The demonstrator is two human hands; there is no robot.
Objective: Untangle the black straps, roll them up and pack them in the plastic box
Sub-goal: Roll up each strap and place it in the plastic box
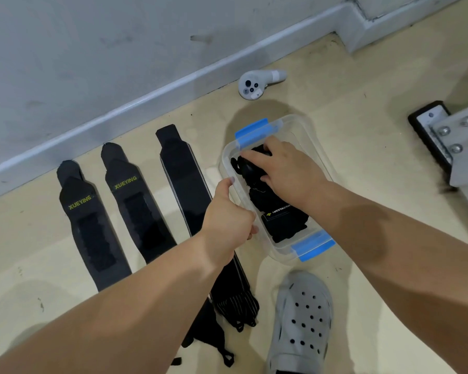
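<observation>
A clear plastic box (315, 147) with blue latches stands on the floor at centre right. Inside it lie rolled black straps (281, 222). My right hand (284, 168) reaches into the box, fingers curled over a rolled black strap (247, 168) at its far end. My left hand (227, 214) grips the box's left rim, thumb along the edge. Three black straps lie flat on the floor to the left: two marked XUEYING (92, 225) (135, 201) and a longer one (184, 179) partly under my left arm.
A white hand controller (257, 82) lies near the grey baseboard beyond the box. A metal bracket with bolts (451, 139) stands at the right. A grey perforated clog (300, 322) is just in front of the box. Beige floor stretches to the far right.
</observation>
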